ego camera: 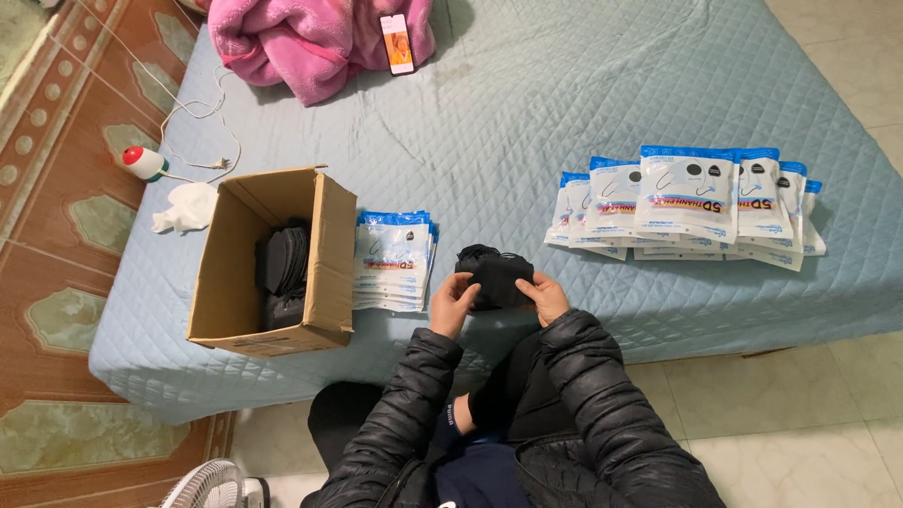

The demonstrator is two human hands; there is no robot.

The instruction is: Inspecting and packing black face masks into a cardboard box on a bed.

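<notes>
Both hands gripped a stack of black face masks (494, 275) at the near edge of the bed (489, 122), left hand (452, 303) and right hand (544, 297) clasping opposite ends. A cardboard box (273, 263) and empty mask pouches (393, 259) lay left, filled packets (687, 202) right.

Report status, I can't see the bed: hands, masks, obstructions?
Left hand and right hand both grip black mask stack. Nothing blocking.
</notes>
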